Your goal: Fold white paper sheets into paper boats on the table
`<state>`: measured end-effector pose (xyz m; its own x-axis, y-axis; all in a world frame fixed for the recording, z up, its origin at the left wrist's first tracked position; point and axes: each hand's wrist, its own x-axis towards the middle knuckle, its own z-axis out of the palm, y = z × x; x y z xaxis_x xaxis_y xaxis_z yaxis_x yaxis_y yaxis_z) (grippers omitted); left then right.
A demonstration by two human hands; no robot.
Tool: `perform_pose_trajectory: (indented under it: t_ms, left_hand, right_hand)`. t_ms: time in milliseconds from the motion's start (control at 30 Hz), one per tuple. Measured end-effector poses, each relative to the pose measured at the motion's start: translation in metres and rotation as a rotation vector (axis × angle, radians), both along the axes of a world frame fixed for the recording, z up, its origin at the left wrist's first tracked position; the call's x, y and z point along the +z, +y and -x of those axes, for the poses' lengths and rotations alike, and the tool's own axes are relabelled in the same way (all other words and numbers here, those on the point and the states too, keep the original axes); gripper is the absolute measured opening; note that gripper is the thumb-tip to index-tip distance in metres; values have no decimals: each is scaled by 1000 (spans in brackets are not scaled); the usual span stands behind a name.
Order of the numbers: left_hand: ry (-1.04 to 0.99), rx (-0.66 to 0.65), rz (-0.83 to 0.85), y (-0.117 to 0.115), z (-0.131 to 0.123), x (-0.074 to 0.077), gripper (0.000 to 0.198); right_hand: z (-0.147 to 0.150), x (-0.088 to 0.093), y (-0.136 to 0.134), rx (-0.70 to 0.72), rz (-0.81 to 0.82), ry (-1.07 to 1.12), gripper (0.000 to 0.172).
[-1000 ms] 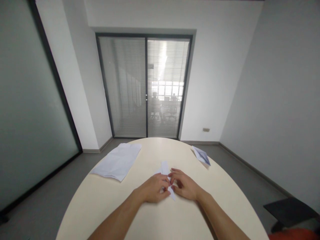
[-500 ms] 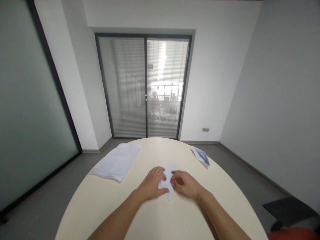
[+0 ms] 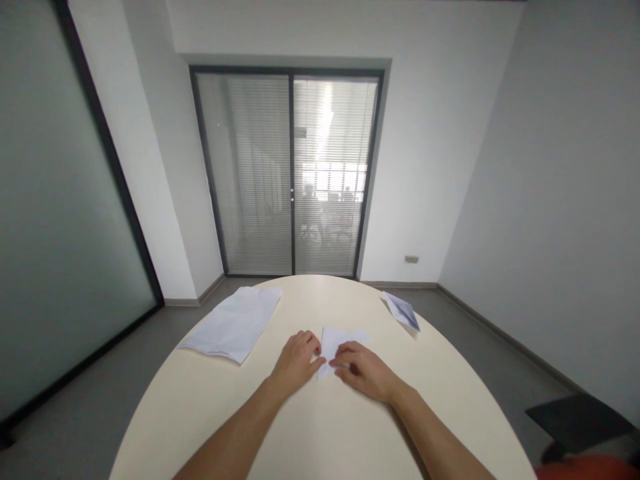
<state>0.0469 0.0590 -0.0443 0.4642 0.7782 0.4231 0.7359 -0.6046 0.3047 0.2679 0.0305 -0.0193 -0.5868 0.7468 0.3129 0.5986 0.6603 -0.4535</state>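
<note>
A small folded piece of white paper lies on the table in front of me, with a straight left edge and a pointed lower corner. My left hand is at its left edge, fingers curled and thumb tip drawn close to them on the paper. From the right, my right hand covers part of the sheet, its bent fingers and thumb closed at the paper near the left thumb. The portion under the right fingers is hidden.
Larger white sheets lie at the left of the round cream table. A folded paper piece rests by the right rim. A black chair part stands at the lower right, beyond the table.
The folded paper has turned and now shows a wider shape, reaching farther right. My left hand has shifted slightly left, its fingers drawn in; my right hand has moved slightly left over the paper.
</note>
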Motion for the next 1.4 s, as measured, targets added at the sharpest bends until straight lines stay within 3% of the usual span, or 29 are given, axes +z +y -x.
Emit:
perform_pose_trajectory:
  t_ms: [233, 467, 700, 933, 1200, 1400]
  left_hand:
    - [101, -91, 26, -3, -1, 11, 9]
    - [55, -222, 96, -11, 6, 16, 6]
    - [42, -234, 115, -15, 8, 14, 14]
    - [-1, -269, 74, -10, 10, 9, 10]
    - [115, -38, 88, -3, 15, 5, 25]
    - [221, 117, 48, -13, 7, 13, 24]
  right_hand:
    - [-2, -1, 0, -19, 29, 35, 26]
    - [-6, -5, 6, -88, 57, 75, 26]
    - [-18, -14, 18, -420, -41, -60, 27]
    - [-30, -28, 26, -633, -101, -99, 28]
    - [-30, -25, 24, -697, -99, -68, 14]
    - [-31, -31, 28, -691, -54, 16, 22]
